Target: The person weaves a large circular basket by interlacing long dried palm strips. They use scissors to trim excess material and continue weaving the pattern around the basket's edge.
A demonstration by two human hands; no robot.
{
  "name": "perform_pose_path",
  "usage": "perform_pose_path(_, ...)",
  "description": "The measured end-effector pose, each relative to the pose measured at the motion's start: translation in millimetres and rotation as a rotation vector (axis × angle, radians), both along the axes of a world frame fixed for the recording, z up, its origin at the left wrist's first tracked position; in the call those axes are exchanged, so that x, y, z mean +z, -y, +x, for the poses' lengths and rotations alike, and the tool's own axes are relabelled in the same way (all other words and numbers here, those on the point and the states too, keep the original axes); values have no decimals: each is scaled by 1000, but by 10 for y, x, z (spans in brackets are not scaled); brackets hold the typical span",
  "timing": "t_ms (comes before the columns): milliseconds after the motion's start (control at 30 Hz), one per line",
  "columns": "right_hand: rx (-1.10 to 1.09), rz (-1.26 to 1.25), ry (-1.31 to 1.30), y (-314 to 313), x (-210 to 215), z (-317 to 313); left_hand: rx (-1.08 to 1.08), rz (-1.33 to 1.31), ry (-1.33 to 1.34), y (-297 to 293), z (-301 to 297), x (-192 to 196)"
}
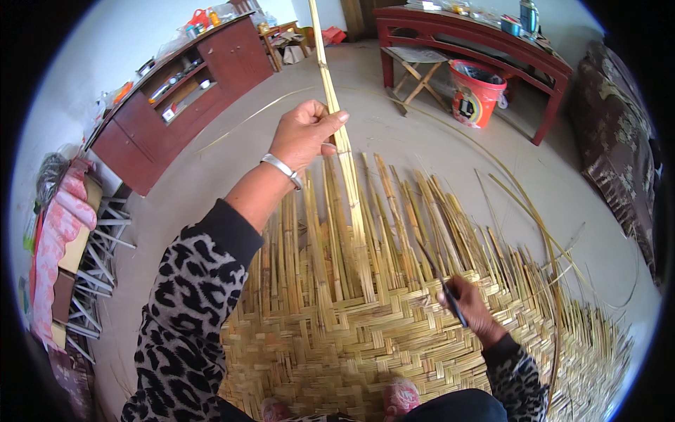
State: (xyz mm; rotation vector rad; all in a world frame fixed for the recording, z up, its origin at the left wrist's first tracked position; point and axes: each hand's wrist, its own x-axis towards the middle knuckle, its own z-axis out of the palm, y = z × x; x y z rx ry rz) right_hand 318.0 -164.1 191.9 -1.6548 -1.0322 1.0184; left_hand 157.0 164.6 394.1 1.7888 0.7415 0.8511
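Observation:
My left hand (306,133), with a silver bracelet at the wrist, pinches a long pale split reed strip (346,172) between thumb and fingers. The strip stands nearly upright; its lower end meets the woven reed mat (337,352), and its upper end runs out at the top of the picture. On the right, my right hand (471,306) is closed around a slim dark tool (450,294) that points up and left over the mat's unwoven ends. I cannot tell whether it is a knife. Loose reed ends (436,211) fan out beyond the herringbone weave.
My pink shoes (401,396) rest on the mat. Long curved strips (524,193) lie across the floor at right. Farther off stand a dark red cabinet (232,60), a red table (436,21), a folding stool (420,77) and a red bucket (477,95). A draped cover (612,133) hangs at far right.

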Motion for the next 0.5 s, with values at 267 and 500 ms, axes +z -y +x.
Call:
perform_pose_path(267, 166, 232, 97, -377, 973, 404, -393, -115, -79, 506, 200, 100)
perform_pose_path(500, 124, 254, -17, -372, 970, 351, -521, -121, -190, 921, 342, -30)
